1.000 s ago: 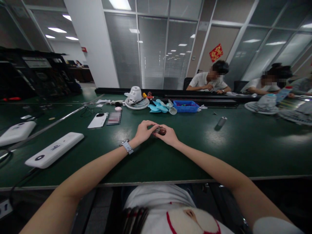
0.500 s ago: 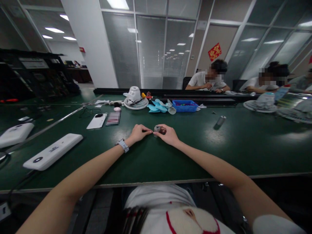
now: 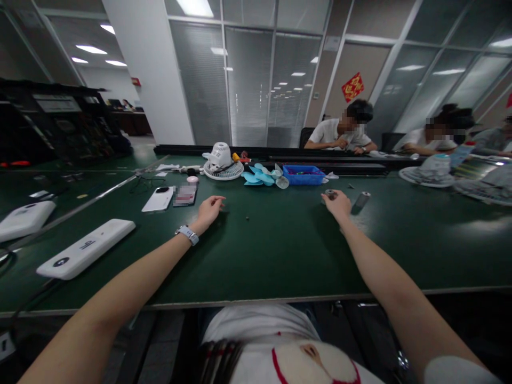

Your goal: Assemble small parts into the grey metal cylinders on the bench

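My right hand [image 3: 338,204] reaches far right over the green table [image 3: 280,250] and is closed on a small round metal part [image 3: 330,194]. A grey cylinder [image 3: 362,201] lies just right of that hand. My left hand [image 3: 208,209] hovers left of centre with loosely curled fingers and nothing in it, near a blurred card [image 3: 184,195] and a white phone [image 3: 159,198]. A tiny dark speck [image 3: 247,217] lies on the table between my hands. A watch [image 3: 188,233] is on my left wrist.
A white fan housing on a grille [image 3: 222,161], light blue fan blades [image 3: 262,175] and a blue tray [image 3: 304,174] stand at the back. Two white devices [image 3: 85,248] lie at the left. Other people sit at the far side, one in a white shirt [image 3: 332,132].
My hands have parted from the table's middle. The right hand carried the small metal part away to the right, up to the cylinder; the left hand let go and drew left.
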A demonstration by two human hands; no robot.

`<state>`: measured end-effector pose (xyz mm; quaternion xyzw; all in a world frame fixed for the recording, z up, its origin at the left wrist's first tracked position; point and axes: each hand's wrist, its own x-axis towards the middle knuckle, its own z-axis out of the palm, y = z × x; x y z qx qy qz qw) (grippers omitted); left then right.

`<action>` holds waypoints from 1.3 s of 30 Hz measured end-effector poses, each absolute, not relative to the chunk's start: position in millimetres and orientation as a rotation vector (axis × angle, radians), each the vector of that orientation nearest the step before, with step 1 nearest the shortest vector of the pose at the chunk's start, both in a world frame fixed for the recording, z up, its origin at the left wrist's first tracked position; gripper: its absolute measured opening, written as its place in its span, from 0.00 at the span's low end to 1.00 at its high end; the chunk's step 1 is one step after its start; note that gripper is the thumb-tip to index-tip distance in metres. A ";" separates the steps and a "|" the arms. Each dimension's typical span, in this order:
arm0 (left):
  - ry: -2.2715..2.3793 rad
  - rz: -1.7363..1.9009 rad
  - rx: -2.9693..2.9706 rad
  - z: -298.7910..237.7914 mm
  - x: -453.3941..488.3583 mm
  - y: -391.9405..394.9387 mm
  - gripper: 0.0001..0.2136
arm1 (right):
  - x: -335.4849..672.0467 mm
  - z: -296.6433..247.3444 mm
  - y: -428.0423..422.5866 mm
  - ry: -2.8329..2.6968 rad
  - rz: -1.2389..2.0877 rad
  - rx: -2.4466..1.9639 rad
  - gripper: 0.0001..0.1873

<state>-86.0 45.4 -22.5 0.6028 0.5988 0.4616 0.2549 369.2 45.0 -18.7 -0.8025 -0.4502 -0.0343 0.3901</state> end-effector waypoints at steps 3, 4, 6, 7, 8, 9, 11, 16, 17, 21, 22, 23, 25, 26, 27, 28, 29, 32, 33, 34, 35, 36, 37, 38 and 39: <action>1.626 1.240 1.677 -23.7 -82.7 43.9 0.15 | 368.6 -20.3 43.9 -1.097 -0.065 -2.094 0.27; 1.620 1.232 1.693 -23.9 -81.3 43.2 0.15 | 362.2 -18.7 43.0 -1.083 -0.130 -2.082 0.30; 1.616 1.217 1.711 -23.8 -79.0 42.0 0.14 | 339.4 -12.7 38.8 -1.121 -0.326 -1.990 0.37; 1.616 1.215 1.714 -23.7 -78.4 41.5 0.14 | 323.2 -9.2 35.3 -1.198 -0.406 -1.909 0.39; 1.617 1.215 1.717 -23.5 -78.0 41.2 0.14 | 304.3 -5.9 30.5 -1.323 -0.437 -1.811 0.38; 1.616 1.214 1.719 -23.4 -78.0 41.0 0.14 | 283.2 -3.5 24.8 -1.490 -0.410 -1.699 0.36; 1.611 1.208 1.725 -23.9 -78.5 41.4 0.14 | 238.3 -2.2 11.8 -1.880 -0.248 -1.443 0.31; 1.607 1.177 1.764 -27.9 -80.6 44.5 0.15 | 158.6 -16.9 -6.1 -2.497 0.158 -0.981 0.25; 1.610 1.172 1.774 -28.5 -80.9 44.9 0.15 | 152.6 -20.4 -5.3 -2.519 0.211 -0.951 0.24; 1.611 1.165 1.806 -28.5 -80.5 44.0 0.15 | 151.2 -29.5 1.4 -2.401 0.323 -0.950 0.17; 1.611 1.164 1.810 -28.1 -80.2 43.3 0.15 | 153.7 -30.0 2.3 -2.362 0.321 -0.981 0.16; 1.612 1.165 1.812 -27.6 -80.0 42.7 0.15 | 156.8 -29.6 2.8 -2.336 0.303 -1.020 0.14; 1.615 1.165 1.812 -26.8 -79.8 41.7 0.15 | 166.6 -25.5 4.0 -2.311 0.208 -1.100 0.14; 1.615 1.165 1.811 -26.6 -79.8 41.5 0.15 | 174.3 -21.7 5.6 -2.296 0.131 -1.137 0.15; 1.613 1.164 1.813 -26.7 -80.0 41.4 0.15 | 184.8 -16.7 8.0 -2.266 0.041 -1.180 0.16; 1.609 1.161 1.818 -26.9 -80.1 41.6 0.14 | 198.2 -11.0 11.5 -2.213 -0.056 -1.233 0.16; 1.609 1.156 1.825 -27.3 -80.3 41.9 0.14 | 214.7 -5.0 15.7 -2.143 -0.150 -1.298 0.16; 1.613 1.143 1.842 -28.6 -80.5 43.0 0.15 | 276.4 9.6 30.2 -1.853 -0.379 -1.561 0.17; 1.617 1.143 1.844 -28.9 -80.4 43.3 0.15 | 297.6 11.9 34.5 -1.749 -0.431 -1.655 0.17; 1.620 1.144 1.848 -29.1 -80.3 43.6 0.15 | 317.4 12.7 38.1 -1.653 -0.466 -1.744 0.17; 1.620 1.144 1.852 -29.2 -80.1 43.8 0.15 | 334.5 12.1 40.8 -1.570 -0.482 -1.826 0.18; 1.620 1.143 1.858 -29.2 -80.1 44.0 0.15 | 348.4 10.4 42.6 -1.504 -0.481 -1.893 0.17; 1.622 1.142 1.861 -29.3 -80.0 44.2 0.15 | 358.6 8.2 43.6 -1.458 -0.467 -1.943 0.17; 1.624 1.141 1.862 -29.3 -80.1 44.3 0.16 | 365.3 5.9 43.9 -1.427 -0.446 -1.974 0.17; 1.626 1.141 1.861 -29.3 -80.2 44.3 0.16 | 368.7 4.0 43.7 -1.401 -0.425 -1.988 0.17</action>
